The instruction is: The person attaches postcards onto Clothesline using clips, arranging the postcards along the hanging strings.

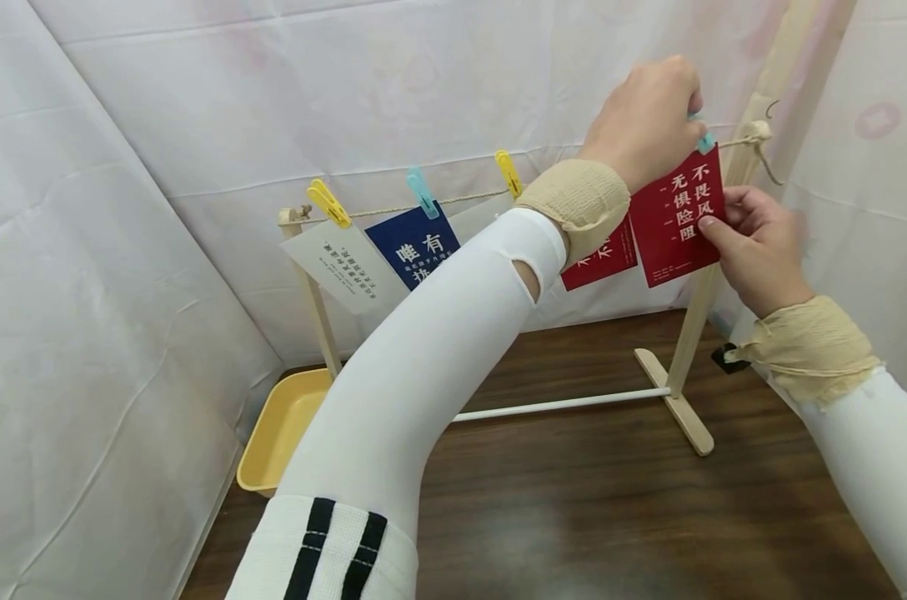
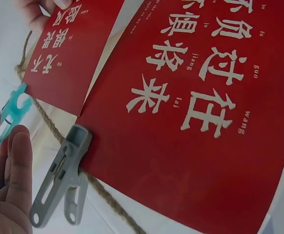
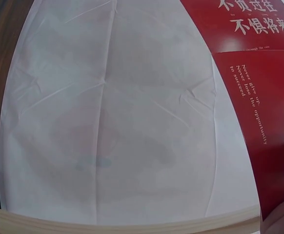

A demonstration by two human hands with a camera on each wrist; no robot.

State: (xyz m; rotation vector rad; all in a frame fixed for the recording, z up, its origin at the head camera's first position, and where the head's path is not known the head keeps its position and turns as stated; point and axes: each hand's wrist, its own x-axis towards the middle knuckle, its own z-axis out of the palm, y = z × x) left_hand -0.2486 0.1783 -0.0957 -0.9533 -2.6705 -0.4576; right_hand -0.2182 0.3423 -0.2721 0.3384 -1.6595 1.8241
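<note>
My left hand is at the right end of the rope, pinching a light-blue clothespin by its handles. The clip's nose is at the rope and the top corner of a red card with white characters. On that card's right edge, my right hand pinches between thumb and fingers. Just left of it hangs a second red card, clipped by a grey clothespin. My left forearm partly covers this card in the head view. The right wrist view shows only a bit of my right hand.
Yellow clothespins and another light-blue clothespin hold a white card, a blue card and another pale card on the rope. A wooden stand carries the rope. A yellow tray sits at the left on the brown table.
</note>
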